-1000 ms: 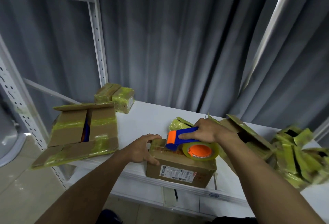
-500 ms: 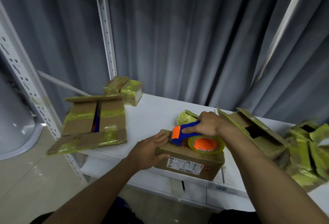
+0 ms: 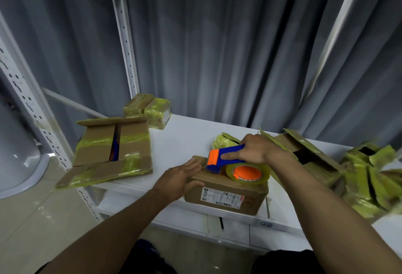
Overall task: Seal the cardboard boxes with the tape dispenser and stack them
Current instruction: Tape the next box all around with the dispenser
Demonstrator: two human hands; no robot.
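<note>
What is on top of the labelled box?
The tape dispenser lies there, gripped by the right hand; the left hand rests on the left end of the box. Anything beneath it is hidden.

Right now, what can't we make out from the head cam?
Top seam of the box: head view, covered by the tape dispenser, right hand and left hand; tape laid cannot be told.
Shipping label: head view, print too small.
Open box at left: contents hidden by flaps, only a blue sliver shows.
Pile of boxes at right: blurred, cut by the frame edge.
</note>
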